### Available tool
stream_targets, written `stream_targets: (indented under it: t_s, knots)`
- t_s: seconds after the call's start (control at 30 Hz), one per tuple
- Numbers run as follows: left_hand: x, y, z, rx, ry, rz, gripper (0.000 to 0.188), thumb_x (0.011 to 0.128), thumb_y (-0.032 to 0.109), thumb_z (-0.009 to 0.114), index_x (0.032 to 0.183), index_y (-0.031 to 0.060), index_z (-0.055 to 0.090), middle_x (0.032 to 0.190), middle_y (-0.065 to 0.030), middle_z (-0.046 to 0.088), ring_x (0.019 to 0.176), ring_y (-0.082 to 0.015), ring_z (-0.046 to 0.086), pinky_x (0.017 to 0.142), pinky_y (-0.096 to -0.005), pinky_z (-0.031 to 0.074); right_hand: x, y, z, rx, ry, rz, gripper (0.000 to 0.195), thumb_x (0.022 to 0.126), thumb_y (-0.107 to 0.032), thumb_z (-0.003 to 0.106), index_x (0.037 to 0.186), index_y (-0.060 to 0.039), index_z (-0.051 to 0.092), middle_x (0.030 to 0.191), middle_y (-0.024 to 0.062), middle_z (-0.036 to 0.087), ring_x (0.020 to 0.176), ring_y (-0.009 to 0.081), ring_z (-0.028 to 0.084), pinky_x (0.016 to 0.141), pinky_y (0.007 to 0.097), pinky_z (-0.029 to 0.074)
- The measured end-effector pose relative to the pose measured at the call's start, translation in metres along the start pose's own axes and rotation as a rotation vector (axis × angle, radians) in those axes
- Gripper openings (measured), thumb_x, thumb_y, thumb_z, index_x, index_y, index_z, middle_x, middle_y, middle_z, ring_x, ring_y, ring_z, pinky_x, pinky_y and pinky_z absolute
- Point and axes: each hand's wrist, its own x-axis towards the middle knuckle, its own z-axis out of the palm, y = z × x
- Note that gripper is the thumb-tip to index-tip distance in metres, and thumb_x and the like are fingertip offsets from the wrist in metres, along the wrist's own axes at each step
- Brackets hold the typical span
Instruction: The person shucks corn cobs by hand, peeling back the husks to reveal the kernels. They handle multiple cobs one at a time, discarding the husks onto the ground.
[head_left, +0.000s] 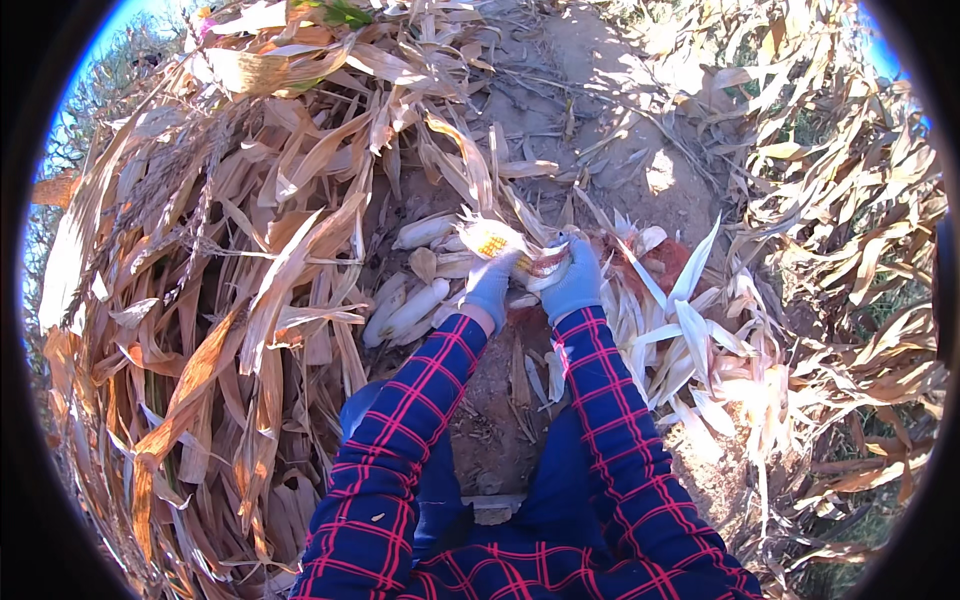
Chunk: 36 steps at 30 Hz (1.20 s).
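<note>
Both of my hands wear light grey knitted gloves and meet in front of me. My left hand (491, 286) grips an ear of corn (493, 244) whose yellow kernels show between opened husk leaves. My right hand (571, 277) is closed on the pale husk and reddish silk (551, 259) at the ear's other end. Just left of my left hand, several pale ears of corn (414, 309) lie on the ground. Pulled-off white husks (694, 330) and a clump of reddish corn silk (664, 262) lie to the right of my right hand.
A tall heap of dry corn stalks and leaves (247, 225) rises along the left. More dry stalks (862, 300) stand or lie along the right. Bare soil (585, 97) with scattered stalk pieces runs ahead, and soil (487, 435) shows between my legs.
</note>
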Motion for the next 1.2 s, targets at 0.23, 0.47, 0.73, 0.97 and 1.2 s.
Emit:
stream_targets:
  t_s: [0.23,0.47,0.73,0.97,1.2]
  knots:
    - [-0.008,0.026,0.002,0.068,0.113,0.245,0.041,0.076,0.011,0.074,0.111,-0.0009,0.057,0.102,-0.0097,0.063,0.086,-0.0201,0.063,0.078,-0.0328,0.053,0.019,-0.012,-0.029,-0.205,0.104,-0.125,0.010,0.087,-0.014,0.054,0.085,-0.0063,0.059,0.081,0.0023,0.058,0.076,0.0140,0.056,0.070,0.0274,0.045]
    - [0.007,0.056,-0.038,-0.211,0.197,0.249,0.046,0.080,0.009,0.069,0.122,0.0008,0.052,0.111,-0.0123,0.060,0.098,-0.0271,0.060,0.086,-0.0414,0.051,0.034,-0.053,-0.071,-0.263,0.300,-0.174,0.008,0.083,-0.012,0.057,0.079,-0.0047,0.059,0.068,0.0019,0.054,0.058,0.0134,0.051,0.055,0.0270,0.043]
    - [-0.005,0.053,-0.021,-0.102,0.238,0.235,0.045,0.079,0.009,0.073,0.119,0.0029,0.053,0.107,-0.0124,0.061,0.091,-0.0256,0.063,0.080,-0.0377,0.054,0.052,-0.081,-0.141,-1.085,0.297,0.000,0.028,0.083,-0.020,0.063,0.103,-0.0008,0.061,0.088,0.0110,0.066,0.079,0.0214,0.064,0.069,0.0310,0.051]
    - [-0.005,0.029,-0.010,0.172,0.069,0.348,0.044,0.076,0.003,0.074,0.116,-0.0018,0.055,0.105,-0.0117,0.063,0.091,-0.0219,0.064,0.081,-0.0324,0.053,0.024,-0.040,-0.061,-1.391,-0.299,-0.300,0.070,0.073,-0.033,0.077,0.128,0.0000,0.048,0.125,0.0163,0.055,0.113,0.0246,0.055,0.094,0.0335,0.044]
    - [-0.010,0.023,0.004,0.922,-0.057,0.364,0.050,0.066,0.013,0.078,0.111,0.0049,0.060,0.100,-0.0075,0.068,0.087,-0.0170,0.066,0.077,-0.0316,0.053,0.009,-0.013,-0.019,-1.232,-0.499,-0.434,0.065,0.080,-0.029,0.073,0.132,-0.0012,0.046,0.124,0.0138,0.055,0.110,0.0203,0.054,0.095,0.0315,0.043]
